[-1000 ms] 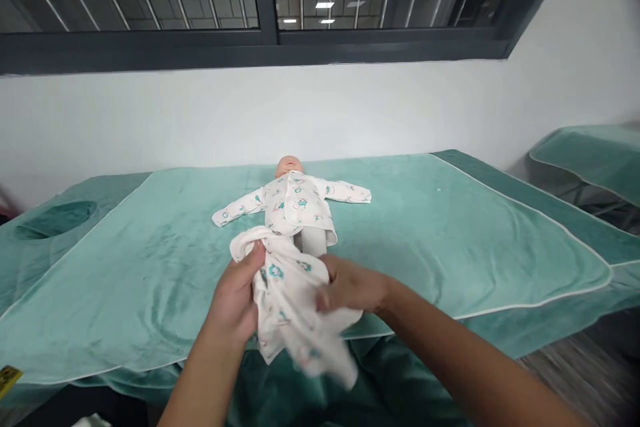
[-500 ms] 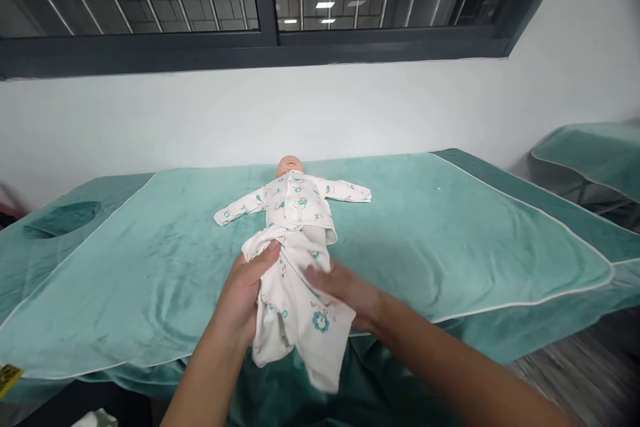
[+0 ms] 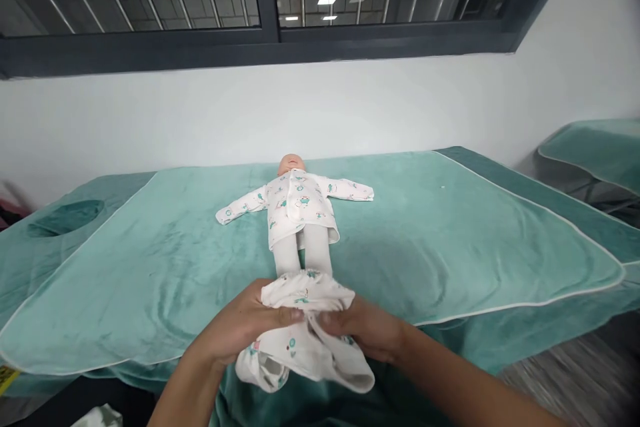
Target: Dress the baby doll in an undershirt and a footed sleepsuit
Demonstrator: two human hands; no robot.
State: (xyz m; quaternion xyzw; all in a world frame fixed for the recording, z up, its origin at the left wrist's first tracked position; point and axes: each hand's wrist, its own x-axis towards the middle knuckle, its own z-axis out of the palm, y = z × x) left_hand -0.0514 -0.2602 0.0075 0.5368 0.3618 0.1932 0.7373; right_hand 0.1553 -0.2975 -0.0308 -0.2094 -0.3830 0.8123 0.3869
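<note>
A baby doll (image 3: 297, 213) lies on its back on a teal velvet-covered bed (image 3: 450, 233), head toward the wall. It wears a white printed top, and its pale legs are bare. At the doll's feet I hold a bunched pair of white printed baby trousers (image 3: 305, 333). My left hand (image 3: 245, 327) grips the left side of the trousers' waist, fingers curled over the cloth. My right hand (image 3: 363, 330) grips the right side the same way. The doll's feet are hidden behind the bunched cloth.
The white wall and a dark-framed window (image 3: 265, 7) stand behind the bed. A round face hole (image 3: 65, 217) sits at the bed's left end. A second teal bed (image 3: 595, 153) stands at the right. Grey floor (image 3: 580, 373) shows at lower right.
The trousers came down off the doll's lower body to its feet, baring the legs. Both hands moved toward me and gathered the cloth at the waist.
</note>
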